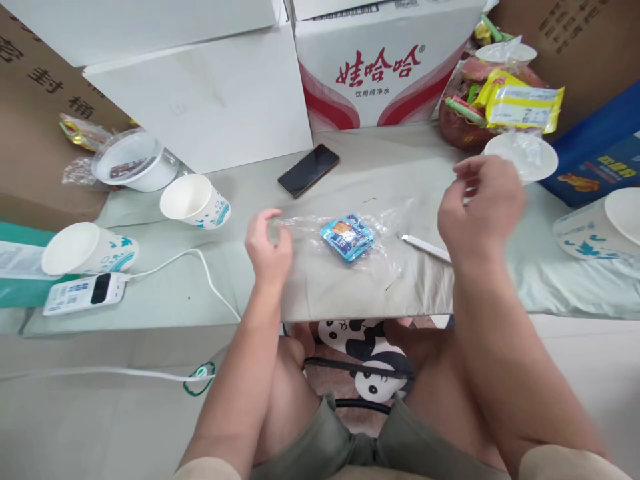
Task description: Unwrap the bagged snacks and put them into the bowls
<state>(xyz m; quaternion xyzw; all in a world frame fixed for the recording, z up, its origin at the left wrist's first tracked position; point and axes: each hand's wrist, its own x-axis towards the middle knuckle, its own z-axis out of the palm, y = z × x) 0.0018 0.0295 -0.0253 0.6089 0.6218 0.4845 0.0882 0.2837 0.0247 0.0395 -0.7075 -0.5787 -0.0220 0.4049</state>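
My left hand (pixel 270 250) is open beside the left edge of a clear plastic bag (pixel 303 227), thumb and index finger apart; I cannot tell whether it touches the film. A small stack of blue snack packets (pixel 349 238) lies on or inside this bag. My right hand (pixel 483 207) is raised and slightly blurred, its fingers loosely bent with a gap between them and nothing visible in them. It is just in front of a paper cup (pixel 545 160) with crumpled clear plastic (pixel 523 148) in it. Below that hand lies a slim white tool (pixel 425 248) with a small tip, partly hidden by my forearm.
A phone (pixel 309 171) lies behind the packets, before white cartons (pixel 210 100). Paper cups (pixel 195 200), a lidded tub (pixel 135 160) and a power strip (pixel 85 293) with a white cable stand left. A red snack bowl (pixel 460 127) and another cup (pixel 580 230) are right.
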